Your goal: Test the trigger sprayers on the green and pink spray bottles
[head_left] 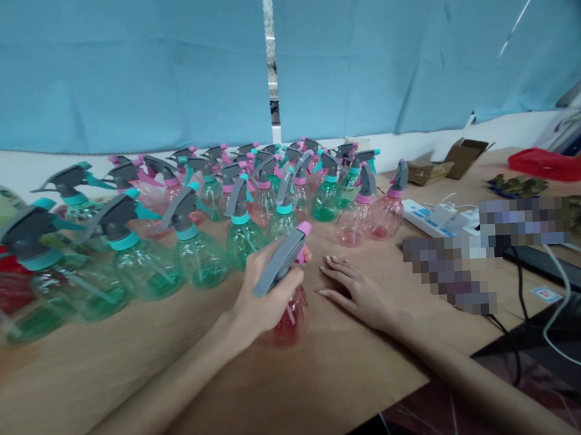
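My left hand [269, 290] is wrapped round the neck of a pink spray bottle [292, 321], which stands on the brown table [221, 377] in front of me. Its grey trigger head with a pink nozzle shows above my fingers, the nozzle pointing away to the upper right. To the right of that bottle, my right hand [352, 285] lies palm down on the table, fingers stretched out and apart, touching no bottle. Just beyond my left hand is a green spray bottle [245, 236] with a turquoise collar. Two pink spray bottles [353, 222] stand beyond my right hand.
Several green and pink spray bottles crowd the left and back of the table. A white power strip [429, 218], cables, an open cardboard box [465, 156] and a red tray [553, 163] lie at the right. A blue curtain [166, 68] hangs behind.
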Motion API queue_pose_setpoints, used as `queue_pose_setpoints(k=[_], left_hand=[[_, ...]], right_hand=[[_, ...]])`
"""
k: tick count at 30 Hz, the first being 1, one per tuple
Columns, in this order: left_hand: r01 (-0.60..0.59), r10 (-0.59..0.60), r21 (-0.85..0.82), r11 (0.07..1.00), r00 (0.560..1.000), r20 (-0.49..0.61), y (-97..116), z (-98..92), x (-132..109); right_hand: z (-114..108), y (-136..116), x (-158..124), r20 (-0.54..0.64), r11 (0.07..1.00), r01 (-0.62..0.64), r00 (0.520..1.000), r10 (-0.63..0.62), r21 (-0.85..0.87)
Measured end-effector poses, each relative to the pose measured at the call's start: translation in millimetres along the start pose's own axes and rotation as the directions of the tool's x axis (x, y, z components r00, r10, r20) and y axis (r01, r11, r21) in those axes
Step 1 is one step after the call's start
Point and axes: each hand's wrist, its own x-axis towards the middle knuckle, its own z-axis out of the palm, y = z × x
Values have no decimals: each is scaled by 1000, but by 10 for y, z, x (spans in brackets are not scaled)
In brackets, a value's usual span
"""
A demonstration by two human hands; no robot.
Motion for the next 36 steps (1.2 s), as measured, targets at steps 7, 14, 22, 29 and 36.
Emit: queue_pose_setpoints(k=[7,14,22,29,36], left_hand=[[-2,2,4,1000,1000,11,-34,-12,0],[-15,15,12,1000,999,47,-30,-23,9],[5,-2,95,996,1000,-25,6,4,-14],[-6,7,45,999,999,-35,-30,15,-17],[-32,33,66,997,999,-11,-72,5,4]], right_hand=[[-14,-10,-1,-3,1000,-1,1000,2,8],[0,-2,-2,-14,1000,2,1000,-2,24],[1,-1,-3,-22,999,0,1000,1,49],[-20,-11,7,-6,999,5,1000,-5,46],[-25,-13,1,-22,998,0,1000,1,59]])
